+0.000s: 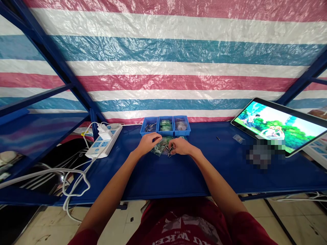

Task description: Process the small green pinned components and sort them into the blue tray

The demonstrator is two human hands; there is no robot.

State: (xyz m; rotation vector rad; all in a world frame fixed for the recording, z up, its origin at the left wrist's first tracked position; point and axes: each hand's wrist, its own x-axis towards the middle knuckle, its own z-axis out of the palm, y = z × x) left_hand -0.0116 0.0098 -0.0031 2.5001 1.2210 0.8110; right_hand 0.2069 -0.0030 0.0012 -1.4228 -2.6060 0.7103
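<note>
My left hand (148, 143) rests curled over a heap of clear plastic bags holding green pieces (159, 147), and its fingertips are partly hidden. My right hand (181, 146) pinches small dark metal pins (170, 150) just above the heap's right side. Both hands are close together at the middle of the blue-covered bench (184, 177). Behind them stand three blue plastic bins: metal pins fill the left bin (149, 126), green parts the middle bin (165, 126), and bagged items the right bin (182, 126).
A white power strip (103, 141) with plugged-in white cables lies at the bench's left. A tablet (278, 126) playing a cartoon leans at the right, near a small clear bag (238, 138) and a small black piece (217, 138). Striped tarpaulin forms the back wall.
</note>
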